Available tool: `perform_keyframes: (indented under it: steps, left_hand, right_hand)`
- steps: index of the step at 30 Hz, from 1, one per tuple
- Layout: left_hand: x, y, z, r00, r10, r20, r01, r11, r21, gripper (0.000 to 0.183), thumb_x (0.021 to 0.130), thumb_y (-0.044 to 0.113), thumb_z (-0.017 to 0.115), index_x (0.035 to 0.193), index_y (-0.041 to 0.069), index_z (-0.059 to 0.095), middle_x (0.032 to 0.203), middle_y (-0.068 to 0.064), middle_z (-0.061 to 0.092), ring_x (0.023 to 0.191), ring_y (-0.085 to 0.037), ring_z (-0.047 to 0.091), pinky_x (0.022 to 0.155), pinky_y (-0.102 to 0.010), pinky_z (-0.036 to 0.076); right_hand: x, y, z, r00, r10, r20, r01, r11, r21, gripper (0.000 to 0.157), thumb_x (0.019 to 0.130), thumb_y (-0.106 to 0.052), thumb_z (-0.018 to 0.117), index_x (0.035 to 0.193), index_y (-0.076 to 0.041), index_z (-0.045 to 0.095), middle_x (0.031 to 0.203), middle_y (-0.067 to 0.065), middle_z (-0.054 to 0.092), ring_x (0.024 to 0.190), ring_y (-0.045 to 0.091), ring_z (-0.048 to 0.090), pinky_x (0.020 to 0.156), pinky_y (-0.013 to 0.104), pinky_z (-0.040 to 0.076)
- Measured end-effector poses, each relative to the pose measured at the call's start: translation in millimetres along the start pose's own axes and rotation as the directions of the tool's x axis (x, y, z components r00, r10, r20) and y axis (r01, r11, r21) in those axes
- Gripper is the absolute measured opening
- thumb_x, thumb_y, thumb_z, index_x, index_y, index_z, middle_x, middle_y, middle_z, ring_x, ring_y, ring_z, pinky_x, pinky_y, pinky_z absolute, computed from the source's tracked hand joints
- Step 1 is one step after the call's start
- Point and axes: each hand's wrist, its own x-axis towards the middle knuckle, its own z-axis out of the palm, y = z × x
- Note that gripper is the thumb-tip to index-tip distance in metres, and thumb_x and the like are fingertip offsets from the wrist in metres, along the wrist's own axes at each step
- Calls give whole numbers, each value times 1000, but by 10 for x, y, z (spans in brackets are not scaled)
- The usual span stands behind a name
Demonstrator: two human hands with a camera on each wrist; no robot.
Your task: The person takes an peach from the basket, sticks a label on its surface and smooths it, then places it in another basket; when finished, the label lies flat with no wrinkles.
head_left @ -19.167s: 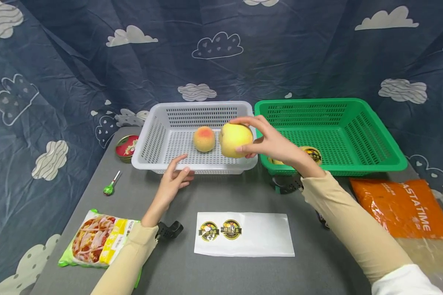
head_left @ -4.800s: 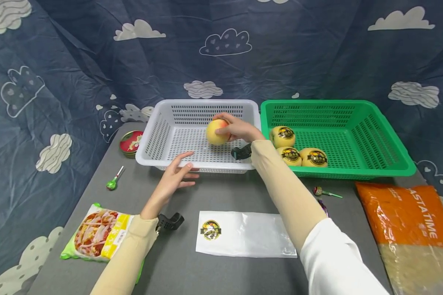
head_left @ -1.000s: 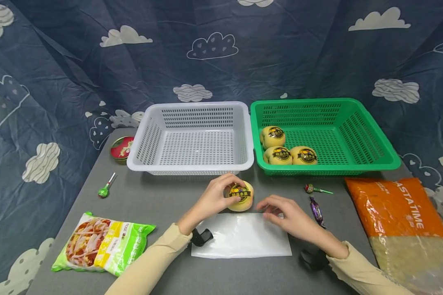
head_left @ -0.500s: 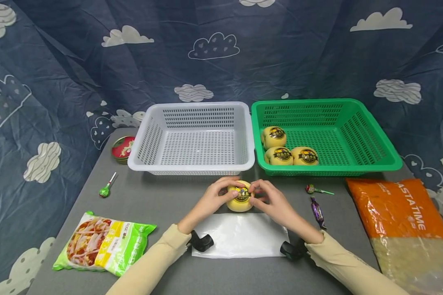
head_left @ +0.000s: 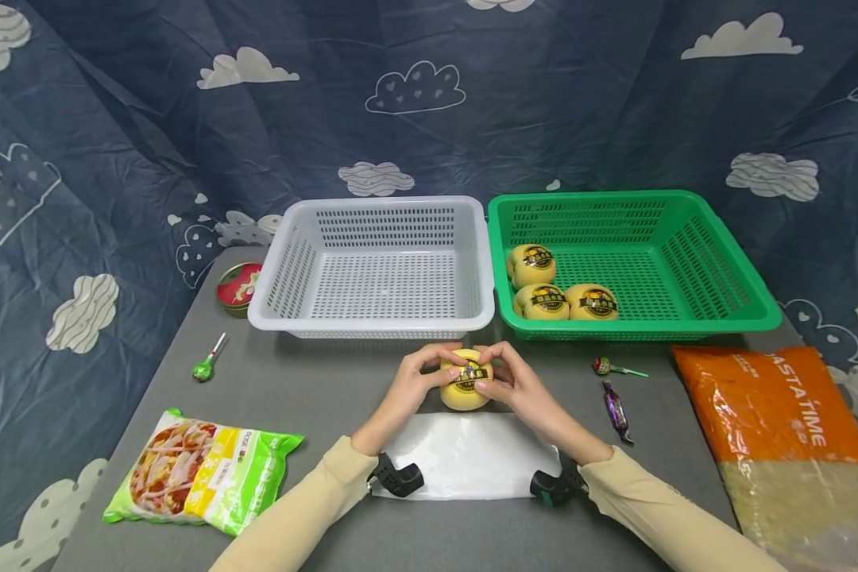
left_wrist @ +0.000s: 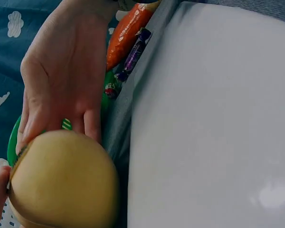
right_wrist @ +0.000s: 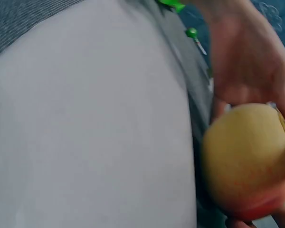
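Note:
A yellow peach (head_left: 466,397) with a black-and-gold round sticker (head_left: 469,375) stands just past the far edge of the white sheet (head_left: 472,465). My left hand (head_left: 420,383) holds its left side, thumb on the sticker. From the right my right hand (head_left: 520,388) grips it too, with the thumb at the sticker's right edge. In the left wrist view the right hand (left_wrist: 61,80) lies against the peach (left_wrist: 69,183). The right wrist view has the left hand (right_wrist: 249,61) behind the peach (right_wrist: 249,152), whose lower side is reddish. Fingers hide parts of the sticker.
Behind are a white basket (head_left: 372,325) and a green basket (head_left: 658,326) with three stickered peaches (head_left: 532,266). Left lie a tin (head_left: 239,286), a green lollipop (head_left: 203,370) and a food bag (head_left: 200,473). Right are another lollipop (head_left: 602,366), purple candy (head_left: 617,413) and an orange pasta bag (head_left: 772,405).
Earlier the right hand lifted the peach from the white basket. One second ago only the left hand held it; the right has since moved in and grips it. The sheet's last sticker is on the peach.

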Motion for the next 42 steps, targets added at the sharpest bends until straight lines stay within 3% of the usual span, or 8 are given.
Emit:
perform_keyframes:
  steps: [8, 14, 18, 22, 24, 29, 33, 42]
  left_hand:
    - [15, 2, 6, 1000, 6, -4, -6, 1000, 29, 19, 86, 3, 58, 100, -9, 62, 123, -25, 49, 110, -30, 47, 94, -45, 32]
    - [20, 22, 20, 1000, -15, -24, 16, 999, 30, 17, 85, 2, 57, 98, -8, 63, 120, -23, 50, 110, -26, 46, 91, -41, 35]
    - [13, 18, 31, 999, -9, -35, 10, 1000, 29, 18, 85, 2, 57, 100, -8, 63, 121, -24, 49, 107, -29, 47, 88, -41, 37]
    - [8, 23, 33, 999, 3, -47, -2, 1000, 31, 18, 84, 1, 58, 99, -9, 64, 119, -23, 51, 107, -28, 47, 88, -41, 37]
    - [6, 29, 32, 998, 0, -58, 2, 1000, 27, 18, 83, 0, 59, 97, -9, 64, 116, -21, 53, 107, -26, 48, 88, -39, 39]
    - [13, 34, 25, 997, -43, -71, 43, 999, -12, 18, 83, 0, 59, 97, -9, 65, 114, -18, 54, 107, -21, 50, 84, -29, 43]
    - [18, 16, 16, 995, -81, -65, 77, 995, -68, 21, 83, 2, 57, 99, -10, 63, 118, -22, 51, 106, -20, 51, 80, -25, 45]
    - [-18, -33, -26, 999, 21, 46, -25, 994, 107, 24, 84, 6, 63, 107, -3, 62, 127, -20, 46, 112, -25, 47, 93, -42, 35]
  right_hand:
    - [38, -33, -4, 993, 85, -78, -85, 996, 5, 27, 88, -22, 59, 101, -4, 43, 135, 14, 39, 103, 30, 54, 80, 34, 45]
    - [59, -9, -54, 993, 87, -76, -82, 995, 58, 23, 89, -15, 57, 100, 1, 44, 132, 15, 43, 114, 29, 48, 90, 36, 40]
    - [41, -14, 20, 997, 20, -79, -28, 995, -99, 35, 85, -21, 63, 102, -2, 38, 132, 16, 42, 109, 30, 51, 83, 35, 44]
    - [31, -43, 151, 988, -82, -132, 33, 940, -339, 53, 74, -25, 74, 101, -5, 33, 128, 15, 47, 102, 26, 52, 80, 35, 42]
    - [29, -58, 186, 984, -89, -154, 29, 933, -358, 54, 73, -24, 76, 100, -5, 33, 127, 14, 48, 103, 26, 51, 82, 36, 40]
    - [21, -55, 125, 996, -13, -90, 3, 994, -109, 45, 77, -7, 71, 103, -3, 34, 135, 16, 39, 116, 31, 44, 90, 41, 40]
    - [13, -5, -1, 999, 30, -13, -29, 996, 87, 37, 80, -1, 65, 107, 0, 39, 138, 15, 36, 119, 31, 42, 87, 38, 43]
    - [55, 58, -128, 994, 91, 60, -98, 989, 114, 33, 87, -14, 60, 109, -2, 40, 138, 11, 35, 116, 28, 44, 84, 36, 43]
